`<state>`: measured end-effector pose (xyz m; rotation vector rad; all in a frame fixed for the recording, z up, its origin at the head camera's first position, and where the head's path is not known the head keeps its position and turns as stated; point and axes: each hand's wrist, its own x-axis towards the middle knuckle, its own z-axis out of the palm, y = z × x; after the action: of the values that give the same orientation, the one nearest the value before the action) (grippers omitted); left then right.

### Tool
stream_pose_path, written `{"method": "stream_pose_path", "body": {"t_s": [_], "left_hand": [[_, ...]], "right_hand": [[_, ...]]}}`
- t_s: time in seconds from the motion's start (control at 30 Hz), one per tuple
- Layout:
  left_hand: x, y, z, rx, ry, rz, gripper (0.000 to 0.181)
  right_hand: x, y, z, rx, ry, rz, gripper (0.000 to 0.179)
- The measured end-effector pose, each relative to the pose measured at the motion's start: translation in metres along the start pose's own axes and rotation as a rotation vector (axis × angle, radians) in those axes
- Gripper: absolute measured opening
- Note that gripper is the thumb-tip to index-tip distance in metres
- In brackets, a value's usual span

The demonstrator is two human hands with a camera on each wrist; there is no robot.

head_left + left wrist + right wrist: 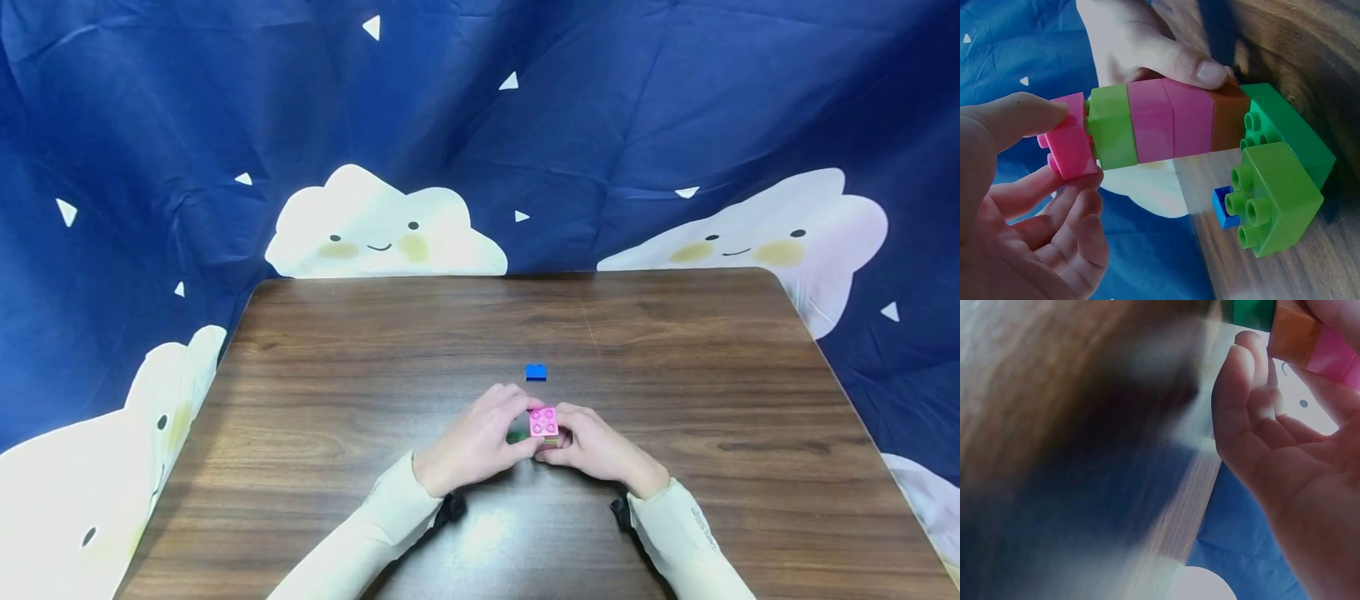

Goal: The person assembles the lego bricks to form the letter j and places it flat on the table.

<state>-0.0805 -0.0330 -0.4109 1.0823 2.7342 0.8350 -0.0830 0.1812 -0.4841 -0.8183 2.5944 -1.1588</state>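
In the left wrist view, my left hand (480,437) pinches a bright pink toy brick (1072,137) between thumb and fingers. The brick sits slightly tilted at the top of a column, over a light green brick (1114,128) whose studs show in a narrow gap. Below that come two darker pink bricks (1172,119) and an orange-brown brick (1229,119), above a dark green brick (1291,131) at the table. My right hand (603,446) grips the column's lower part, its thumb along the darker pink and orange-brown bricks.
Another light green brick (1282,200) with studs up stands beside the column's base. Farther back on the brown wooden table (360,350) lies a small blue brick (536,372). A blue cloth (570,125) with white clouds hangs behind the table.
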Motion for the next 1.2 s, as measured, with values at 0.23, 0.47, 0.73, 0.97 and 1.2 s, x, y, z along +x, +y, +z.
{"method": "stream_pose_path", "body": {"t_s": [0.23,0.47,0.73,0.97,1.2], "left_hand": [[-0.0002,-0.0004,0.0017,-0.001,0.008,0.02,0.042],[0.0004,-0.0011,0.0041,0.001,0.017,0.081,0.043],[0.0025,-0.0006,0.007,0.037,0.036,0.1,0.037],[0.0025,0.0016,0.0072,0.088,0.048,0.099,0.037],[0.0038,0.0028,0.0067,0.175,0.075,0.113,0.036]], "right_hand": [[0.0005,-0.0001,0.0,0.018,-0.016,0.023,0.02],[0.0,0.0006,-0.0007,0.003,-0.029,0.018,0.02],[0.0003,0.0003,-0.0005,-0.009,-0.031,0.021,0.021],[0.0,0.0005,0.0002,-0.031,-0.014,0.002,0.02],[0.0015,0.0005,0.0,-0.05,-0.01,-0.009,0.017]]}}
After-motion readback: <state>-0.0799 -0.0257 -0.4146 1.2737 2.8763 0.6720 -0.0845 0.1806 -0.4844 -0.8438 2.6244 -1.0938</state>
